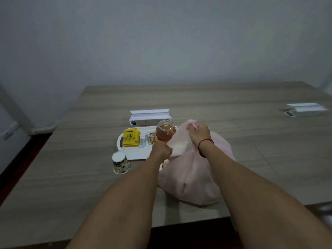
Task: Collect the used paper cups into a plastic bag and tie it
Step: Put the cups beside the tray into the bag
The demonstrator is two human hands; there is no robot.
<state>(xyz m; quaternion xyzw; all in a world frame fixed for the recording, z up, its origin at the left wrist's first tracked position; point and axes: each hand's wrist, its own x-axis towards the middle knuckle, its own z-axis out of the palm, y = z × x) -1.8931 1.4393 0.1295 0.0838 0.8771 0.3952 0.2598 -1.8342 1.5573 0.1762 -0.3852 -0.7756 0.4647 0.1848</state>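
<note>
A pale pink plastic bag (190, 178) lies bulging on the wooden table (71, 186) in front of me. My right hand (198, 132) grips the bag's far edge and lifts it up. My left hand (161, 150) is curled on the bag's near-left edge, beside the tray. A patterned paper cup (120, 163) stands upside down on the table, left of the bag and apart from both hands. Something patterned shows faintly through the bag's left side; I cannot tell what it is.
A white tray (136, 152) behind the cup holds yellow tea packets (130, 137), small sachets and a glass teapot (165, 132) of amber tea. A white socket box (150, 116) sits behind it, another (306, 109) at far right. The table's near edge is close.
</note>
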